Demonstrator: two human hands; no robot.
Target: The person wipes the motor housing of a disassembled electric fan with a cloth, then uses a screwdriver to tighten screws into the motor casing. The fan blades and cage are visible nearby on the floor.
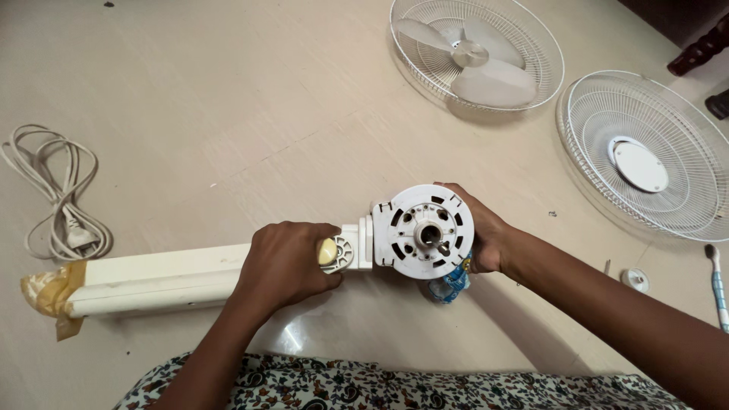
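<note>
A white fan stand [159,277] lies flat on the floor, with tan tape around its left end. My left hand [282,262] grips the stand near its neck, thumb by a yellowish knob [327,251]. My right hand [486,231] is wrapped around the round white motor housing [425,228], whose face and metal shaft point up at me. A bit of blue and white material [449,282] shows under the housing.
A coiled white power cord [53,190] lies at the left. A wire fan guard holding the blades [474,53] and a second wire guard [645,156] lie at the upper right. A small white cap [635,279] and a toothbrush [717,285] lie at the right.
</note>
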